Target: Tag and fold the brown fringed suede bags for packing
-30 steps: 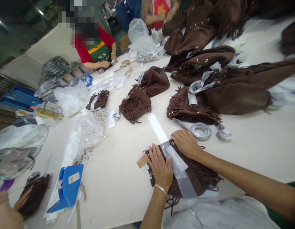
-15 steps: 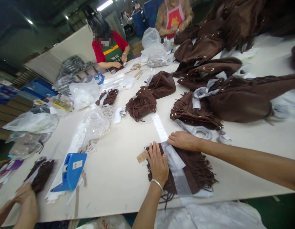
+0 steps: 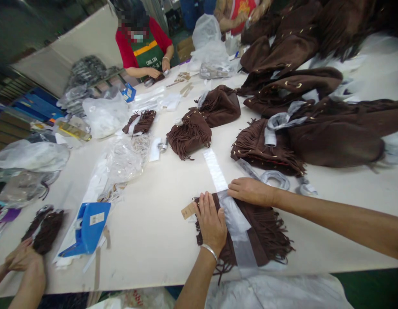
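Note:
A dark brown fringed bag (image 3: 259,240) lies flat on the table in front of me, its fringe spreading to the right and lower edge. My left hand (image 3: 212,223), a bangle at its wrist, rests flat on the bag's left part with fingers stretched out. My right hand (image 3: 250,192) lies palm down along the far edge, fingertips by a translucent plastic-wrapped strap (image 3: 234,212). This strap crosses the bag from far edge to near edge. A brown paper tag (image 3: 188,211) sticks out left of my left hand.
A blue tape dispenser (image 3: 92,227) stands to the left. Beyond it, a co-worker's hands (image 3: 25,257) touch a brown fringed bundle (image 3: 49,231). More brown bags (image 3: 334,141) are heaped at the right. Two people work across the table, near clear plastic bags (image 3: 105,113).
The camera view has tilted down and shifted slightly. Both my hands stay on the bag in nearly the same pose. The co-worker's hands at the left have shifted a little with their bundle.

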The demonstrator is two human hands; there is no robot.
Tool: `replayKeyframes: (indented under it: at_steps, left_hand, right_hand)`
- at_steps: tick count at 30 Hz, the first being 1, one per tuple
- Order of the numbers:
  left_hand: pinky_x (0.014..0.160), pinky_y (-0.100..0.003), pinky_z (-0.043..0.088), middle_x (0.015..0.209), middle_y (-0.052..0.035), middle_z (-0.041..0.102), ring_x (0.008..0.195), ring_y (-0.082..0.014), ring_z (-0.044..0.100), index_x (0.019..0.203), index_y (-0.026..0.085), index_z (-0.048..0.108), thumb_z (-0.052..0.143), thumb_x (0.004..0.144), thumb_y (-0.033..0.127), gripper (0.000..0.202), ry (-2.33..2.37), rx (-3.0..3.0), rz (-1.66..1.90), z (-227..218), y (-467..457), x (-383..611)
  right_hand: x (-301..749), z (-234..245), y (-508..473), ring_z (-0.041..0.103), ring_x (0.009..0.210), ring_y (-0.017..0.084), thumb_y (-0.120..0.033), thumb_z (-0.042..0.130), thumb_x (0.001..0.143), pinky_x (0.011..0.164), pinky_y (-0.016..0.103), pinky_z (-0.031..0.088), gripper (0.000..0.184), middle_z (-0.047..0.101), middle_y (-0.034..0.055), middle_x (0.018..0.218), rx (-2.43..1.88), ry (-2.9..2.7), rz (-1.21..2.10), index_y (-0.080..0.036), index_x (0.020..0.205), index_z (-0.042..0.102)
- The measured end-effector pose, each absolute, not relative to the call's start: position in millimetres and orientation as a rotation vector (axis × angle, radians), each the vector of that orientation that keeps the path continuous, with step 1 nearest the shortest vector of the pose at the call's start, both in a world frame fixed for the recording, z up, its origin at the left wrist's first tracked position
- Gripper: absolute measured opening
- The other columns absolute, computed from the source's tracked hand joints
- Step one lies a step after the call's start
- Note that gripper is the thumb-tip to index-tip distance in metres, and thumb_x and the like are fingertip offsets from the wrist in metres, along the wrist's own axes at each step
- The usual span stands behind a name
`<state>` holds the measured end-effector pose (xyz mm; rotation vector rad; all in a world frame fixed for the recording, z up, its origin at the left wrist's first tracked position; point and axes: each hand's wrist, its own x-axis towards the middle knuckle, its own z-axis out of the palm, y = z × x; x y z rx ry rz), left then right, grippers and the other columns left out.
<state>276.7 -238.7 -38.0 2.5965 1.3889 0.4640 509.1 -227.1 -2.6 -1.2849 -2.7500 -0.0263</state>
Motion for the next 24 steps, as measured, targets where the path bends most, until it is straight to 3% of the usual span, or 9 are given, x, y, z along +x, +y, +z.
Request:
replayKeyframes:
  at_steps: [7,12,18,24]
  left_hand:
    - [0.122,-0.057,0.012,0.158,-0.0121,0.029,0.150,-0.0266,0.013,0.152,0.013,0.021,0.038,0.098,0.026,0.058,1.374,2.559,0.433,-39,-237,277]
    - [0.121,-0.058,0.013,0.158,-0.0128,0.029,0.150,-0.0273,0.011,0.151,0.013,0.024,0.037,0.098,0.027,0.056,1.333,2.512,0.460,-26,-238,275]
    - [0.120,-0.051,0.024,0.159,-0.0115,0.026,0.149,-0.0252,0.013,0.150,0.017,0.028,0.037,0.098,0.024,0.053,1.255,2.403,0.548,-11,-273,262]
    - [0.121,-0.054,0.020,0.158,-0.0132,0.029,0.149,-0.0255,0.014,0.152,0.014,0.020,0.037,0.098,0.024,0.057,1.222,2.408,0.580,-21,-295,263]
  right_hand:
    - [510,1,-224,0.055,0.082,0.021,-0.017,0.049,0.096,0.070,0.033,0.043,0.010,0.063,0.0068,0.088,-1.312,-2.753,0.095,-0.016,0.092,0.058]
    - [493,19,-255,0.056,0.103,0.026,-0.013,0.046,0.095,0.088,0.038,0.044,0.019,0.063,0.0135,0.109,-1.548,-2.420,0.178,-0.014,0.109,0.058]
    - [465,16,-307,0.064,0.079,0.019,-0.020,0.051,0.090,0.070,0.028,0.046,0.008,0.067,0.0031,0.086,-1.846,-1.777,0.804,-0.021,0.096,0.057]
    - [447,-3,-317,0.065,0.070,0.017,-0.018,0.049,0.084,0.065,0.027,0.048,0.018,0.067,0.0004,0.075,-1.810,-1.488,1.017,-0.020,0.101,0.054]
